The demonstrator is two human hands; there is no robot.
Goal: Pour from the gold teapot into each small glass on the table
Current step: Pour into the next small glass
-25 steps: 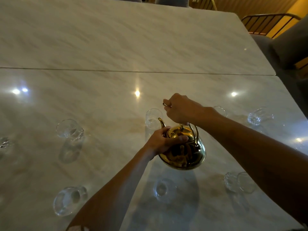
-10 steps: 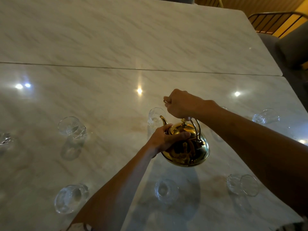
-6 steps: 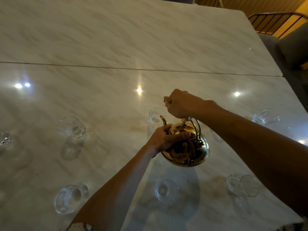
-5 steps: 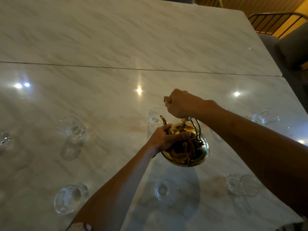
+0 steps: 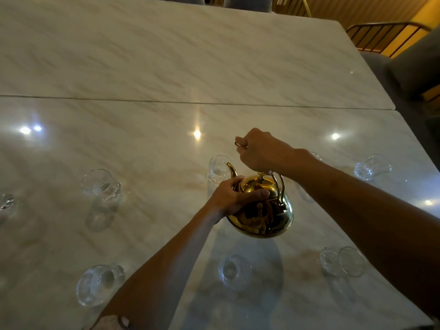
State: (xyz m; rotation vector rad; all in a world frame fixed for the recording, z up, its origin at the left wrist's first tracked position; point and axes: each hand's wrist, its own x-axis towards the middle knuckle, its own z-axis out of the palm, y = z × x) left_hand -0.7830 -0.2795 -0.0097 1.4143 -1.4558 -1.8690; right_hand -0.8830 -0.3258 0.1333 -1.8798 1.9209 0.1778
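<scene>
The gold teapot (image 5: 260, 216) hangs above the marble table (image 5: 166, 144), tipped forward. Its curved spout reaches over the rim of a small clear glass (image 5: 217, 169). My right hand (image 5: 259, 151) grips the wire handle from above. My left hand (image 5: 234, 198) lies across the lid and left side of the pot, thumb on the lid. Several other small glasses stand around: one at the left (image 5: 101, 184), one at the near left (image 5: 98, 283), one below the pot (image 5: 234, 272), one at the near right (image 5: 342, 260), one at the far right (image 5: 371, 166).
A seam (image 5: 142, 101) runs across the table between two slabs. Grey chairs (image 5: 414, 67) with metal frames stand past the right edge. Another glass (image 5: 6, 201) is cut off at the left edge, and one (image 5: 316, 157) is mostly hidden behind my right forearm.
Hardly anything has moved in the last second. Since 2.5 s ago the teapot has risen slightly, and its spout has stayed over the same glass.
</scene>
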